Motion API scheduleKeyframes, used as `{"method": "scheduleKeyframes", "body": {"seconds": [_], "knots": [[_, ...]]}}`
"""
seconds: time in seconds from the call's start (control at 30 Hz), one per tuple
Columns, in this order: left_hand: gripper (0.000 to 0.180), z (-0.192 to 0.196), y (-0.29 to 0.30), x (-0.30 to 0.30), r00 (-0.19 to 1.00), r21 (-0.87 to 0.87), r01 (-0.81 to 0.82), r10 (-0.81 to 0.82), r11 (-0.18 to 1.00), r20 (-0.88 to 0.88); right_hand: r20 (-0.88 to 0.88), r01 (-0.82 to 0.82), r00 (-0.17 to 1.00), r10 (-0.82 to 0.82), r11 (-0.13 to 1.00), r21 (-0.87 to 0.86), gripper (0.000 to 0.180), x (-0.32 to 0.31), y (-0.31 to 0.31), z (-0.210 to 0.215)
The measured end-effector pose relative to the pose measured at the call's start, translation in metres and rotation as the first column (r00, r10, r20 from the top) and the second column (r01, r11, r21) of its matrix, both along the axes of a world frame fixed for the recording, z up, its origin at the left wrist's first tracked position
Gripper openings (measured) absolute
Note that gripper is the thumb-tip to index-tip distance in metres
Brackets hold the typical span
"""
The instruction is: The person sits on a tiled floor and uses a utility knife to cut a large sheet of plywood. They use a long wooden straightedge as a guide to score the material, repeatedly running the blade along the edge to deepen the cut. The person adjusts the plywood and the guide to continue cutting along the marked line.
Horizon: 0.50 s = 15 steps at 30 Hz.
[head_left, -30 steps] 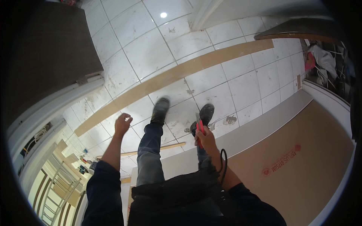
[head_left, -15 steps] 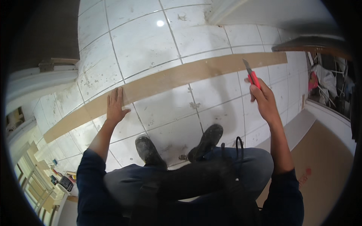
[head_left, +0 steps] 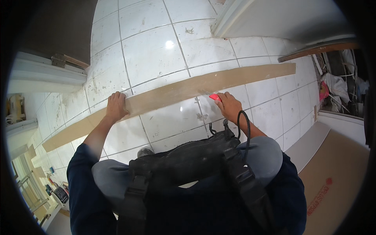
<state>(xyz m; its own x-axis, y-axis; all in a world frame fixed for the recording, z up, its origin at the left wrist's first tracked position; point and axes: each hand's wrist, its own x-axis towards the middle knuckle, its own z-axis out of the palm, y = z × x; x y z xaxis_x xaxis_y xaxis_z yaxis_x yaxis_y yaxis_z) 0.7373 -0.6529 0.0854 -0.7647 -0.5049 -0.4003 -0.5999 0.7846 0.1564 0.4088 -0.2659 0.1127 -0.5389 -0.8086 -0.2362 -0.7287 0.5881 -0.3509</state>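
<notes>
A long, narrow brown plasterboard strip (head_left: 168,88) lies slantwise across the white tiles in front of me. My left hand (head_left: 116,106) straddles its left part, fingers bent over the far edge and thumb at the near edge. In my right hand (head_left: 230,105) is a utility knife (head_left: 214,96) with a red handle, the fingers closed round it. Its blade points left over the middle of the strip, near the lower edge; whether the tip touches the board cannot be made out.
Brown board with red print (head_left: 329,156) rests at the lower right. A wooden-edged dark piece (head_left: 313,51) sits by the strip's right end, with white bags (head_left: 337,84) beyond. A door frame (head_left: 51,74) stands left. Tools (head_left: 58,192) lie at the lower left.
My right hand has brought the knife left and nearer, down to the strip's middle. My left hand has bent its fingers over the strip's far edge. My body leans further forward.
</notes>
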Motion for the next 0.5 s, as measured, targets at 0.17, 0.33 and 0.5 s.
{"method": "scheduleKeyframes", "body": {"seconds": [0.17,0.33,0.5], "knots": [[0.049,-0.011,0.027,0.026,0.977,-0.017,-0.12,0.115,0.993,-0.177,0.131,-0.019,0.991,0.015,0.999,0.032,0.04,0.029,-0.033,0.003],[0.038,-0.016,0.046,0.047,0.978,-0.144,-0.059,0.029,0.988,-0.204,0.158,0.036,0.987,-0.03,0.999,-0.034,0.035,0.051,-0.053,0.0],[0.035,-0.014,0.053,0.04,0.967,-0.153,-0.049,0.008,0.987,-0.255,0.075,0.019,0.997,-0.015,0.999,-0.05,0.033,0.045,-0.051,-0.004]]}}
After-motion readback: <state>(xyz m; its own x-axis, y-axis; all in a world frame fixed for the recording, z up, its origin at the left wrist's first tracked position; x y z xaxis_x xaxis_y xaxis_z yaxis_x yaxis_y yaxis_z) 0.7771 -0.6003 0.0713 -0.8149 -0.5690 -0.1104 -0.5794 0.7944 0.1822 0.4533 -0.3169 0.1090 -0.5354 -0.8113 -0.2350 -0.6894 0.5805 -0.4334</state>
